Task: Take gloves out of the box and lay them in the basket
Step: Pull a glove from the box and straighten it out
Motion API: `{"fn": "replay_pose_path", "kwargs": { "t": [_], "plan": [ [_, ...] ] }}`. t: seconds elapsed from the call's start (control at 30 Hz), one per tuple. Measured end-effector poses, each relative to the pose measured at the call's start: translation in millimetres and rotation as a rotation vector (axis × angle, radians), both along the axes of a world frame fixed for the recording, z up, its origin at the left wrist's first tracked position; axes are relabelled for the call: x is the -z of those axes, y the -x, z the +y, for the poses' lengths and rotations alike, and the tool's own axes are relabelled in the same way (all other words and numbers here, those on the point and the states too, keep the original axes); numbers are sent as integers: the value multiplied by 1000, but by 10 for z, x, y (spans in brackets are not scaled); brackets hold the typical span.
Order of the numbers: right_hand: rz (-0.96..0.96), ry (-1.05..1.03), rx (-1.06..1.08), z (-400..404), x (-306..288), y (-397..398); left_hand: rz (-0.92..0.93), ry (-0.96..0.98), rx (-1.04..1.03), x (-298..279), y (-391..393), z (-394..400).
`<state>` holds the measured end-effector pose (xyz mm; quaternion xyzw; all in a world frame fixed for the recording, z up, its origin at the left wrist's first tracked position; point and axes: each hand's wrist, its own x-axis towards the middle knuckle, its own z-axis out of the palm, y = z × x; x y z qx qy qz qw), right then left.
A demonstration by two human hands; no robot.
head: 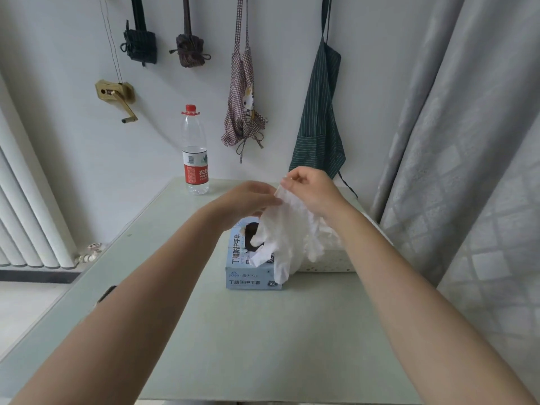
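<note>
Light-blue glove box (pixel 251 276), "XL" label

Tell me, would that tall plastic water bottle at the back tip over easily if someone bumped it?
Probably yes. The tall clear plastic water bottle with the red cap is narrow and stands upright on the pale green table. It looks less than half full, so it is likely light. Once down, its round body would probably roll.

- Water bottle (pixel 195 153) — red cap, upright on the table (pixel 263 331)
- Checked apron (pixel 244 112) and striped green apron (pixel 320 118) — hanging on the wall
</note>
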<state>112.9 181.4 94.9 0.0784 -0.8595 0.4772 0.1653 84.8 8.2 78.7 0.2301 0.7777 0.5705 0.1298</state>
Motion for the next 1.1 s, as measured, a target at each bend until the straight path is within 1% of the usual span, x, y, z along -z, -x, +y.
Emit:
{"fn": "replay_pose_path", "kwargs": {
  "t": [0.07,0.17,0.23,0.27,0.33,0.43,0.57,0.7,0.77,0.87,0.9,1.0,1.1],
  "plan": [
    [-34,1,-11,44,-31,-52,18,-60,-126,-12,-10,13],
    [-141,-63,-6,139,-95,-142,51,-166,-271,-59,-30,-2],
    [-140,-68,32,194,-125,-184,70,-186,-290,-90,-60,12],
    [-116,-55,58,212,-154,-195,68,-185,-266,-120,-80,30],
    [-72,-46,108,199,-199,-199,56,-132,-183,-140,-104,52],
    [-38,-34,137,139,-257,-176,42,42,-56,-112,-138,135],
    [9,-35,183,118,-239,-75,-45,76,-6,-12,-119,270],
    [22,23,271,228,-121,81,-138,134,14,163,23,247],
    [6,47,297,293,-51,156,-149,145,-35,269,120,192],
    [-23,81,307,386,93,314,-199,103,-204,366,323,109],
    [-30,105,317,426,150,374,-190,96,-246,368,413,101],
    [-68,183,397,638,338,549,-102,154,-295,257,636,202],
    [-113,242,522,957,542,640,44,246,-305,123,809,515]
  ]
}}
